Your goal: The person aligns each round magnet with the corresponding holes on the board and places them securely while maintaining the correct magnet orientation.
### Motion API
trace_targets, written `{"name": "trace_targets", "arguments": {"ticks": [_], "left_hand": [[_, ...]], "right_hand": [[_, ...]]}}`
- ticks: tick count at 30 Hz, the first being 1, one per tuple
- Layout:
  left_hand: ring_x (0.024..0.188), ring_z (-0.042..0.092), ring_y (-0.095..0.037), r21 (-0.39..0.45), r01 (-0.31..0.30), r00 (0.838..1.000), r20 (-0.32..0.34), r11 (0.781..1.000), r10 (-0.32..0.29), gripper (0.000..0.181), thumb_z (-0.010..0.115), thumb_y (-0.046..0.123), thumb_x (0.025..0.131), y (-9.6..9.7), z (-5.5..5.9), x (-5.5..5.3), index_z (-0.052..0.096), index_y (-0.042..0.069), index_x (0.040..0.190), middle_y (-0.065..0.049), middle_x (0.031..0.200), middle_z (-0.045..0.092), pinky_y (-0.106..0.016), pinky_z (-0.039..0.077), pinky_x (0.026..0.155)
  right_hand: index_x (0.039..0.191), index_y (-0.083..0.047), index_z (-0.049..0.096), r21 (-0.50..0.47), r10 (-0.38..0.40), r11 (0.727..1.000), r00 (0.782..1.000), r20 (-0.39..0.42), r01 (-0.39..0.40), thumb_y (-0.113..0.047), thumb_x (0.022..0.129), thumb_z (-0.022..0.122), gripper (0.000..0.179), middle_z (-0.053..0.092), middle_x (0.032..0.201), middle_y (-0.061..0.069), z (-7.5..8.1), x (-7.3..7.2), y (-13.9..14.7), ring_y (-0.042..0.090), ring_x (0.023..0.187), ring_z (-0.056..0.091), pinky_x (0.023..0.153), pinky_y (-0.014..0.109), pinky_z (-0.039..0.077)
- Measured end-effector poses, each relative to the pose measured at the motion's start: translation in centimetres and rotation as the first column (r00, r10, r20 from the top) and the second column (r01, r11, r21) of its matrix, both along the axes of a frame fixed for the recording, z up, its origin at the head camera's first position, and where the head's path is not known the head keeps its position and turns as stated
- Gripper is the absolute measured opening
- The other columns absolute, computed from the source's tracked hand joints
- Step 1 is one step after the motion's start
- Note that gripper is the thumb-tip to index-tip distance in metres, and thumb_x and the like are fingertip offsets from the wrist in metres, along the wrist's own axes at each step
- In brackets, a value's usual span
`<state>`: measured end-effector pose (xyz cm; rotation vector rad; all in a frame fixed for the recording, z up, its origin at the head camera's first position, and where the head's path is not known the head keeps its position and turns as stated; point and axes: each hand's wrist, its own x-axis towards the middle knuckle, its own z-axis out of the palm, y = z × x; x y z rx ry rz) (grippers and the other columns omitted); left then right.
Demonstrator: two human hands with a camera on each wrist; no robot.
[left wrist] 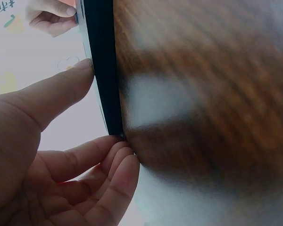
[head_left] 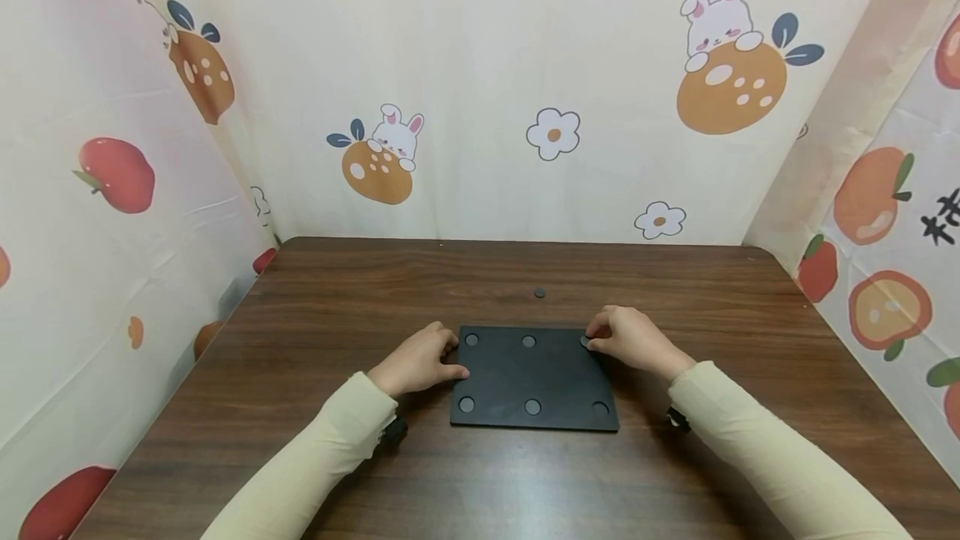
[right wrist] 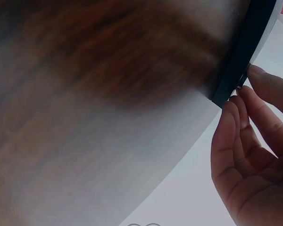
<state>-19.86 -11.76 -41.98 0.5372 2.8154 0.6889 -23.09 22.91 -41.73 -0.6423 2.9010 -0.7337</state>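
A flat black board [head_left: 534,375] with several round recesses along its far and near sides lies on the table. My left hand [head_left: 422,361] holds the board's left edge; in the left wrist view its thumb [left wrist: 66,89] rests on the top face and its fingers touch the side near a corner. At the far right corner my right hand [head_left: 636,340] pinches a small dark disc [head_left: 586,342] between thumb and fingertips, at the recess there. The right wrist view shows this disc [right wrist: 243,77] tilted against the board's top. Another small dark disc [head_left: 539,293] lies beyond the board.
The brown wood-grain table [head_left: 360,290] extends around the board. A pale curtain [head_left: 480,65] printed with fruit, rabbits and flowers stands behind the table and along both sides.
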Motion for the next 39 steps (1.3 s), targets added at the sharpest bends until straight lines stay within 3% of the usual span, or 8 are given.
{"name": "trace_targets", "arguments": {"ticks": [22,39], "left_hand": [[0.089,0.055,-0.017,-0.001,-0.002,1.0,0.011,1.0,0.002,0.052,0.079,0.032,0.083,0.0,0.0,-0.1,0.065,-0.001,0.12,-0.008,0.107,0.059,-0.037,0.051,0.084],[0.089,0.056,-0.017,-0.006,-0.003,1.0,0.004,1.0,0.003,0.052,0.079,0.033,0.083,0.0,0.0,0.0,0.065,-0.001,0.119,-0.008,0.107,0.059,-0.038,0.051,0.085]], "right_hand": [[0.093,-0.008,0.075,-0.008,0.005,1.0,1.0,0.02,-0.004,-0.012,0.085,0.075,0.009,0.067,0.09,0.002,0.1,-0.1,0.1,0.013,0.079,0.063,0.069,0.032,0.053],[0.104,-0.004,0.073,-0.124,-0.065,0.99,0.997,-0.038,0.06,-0.017,0.091,0.069,0.019,0.067,0.094,0.006,1.4,-1.4,-0.9,0.018,0.081,0.059,0.07,0.033,0.051]]}}
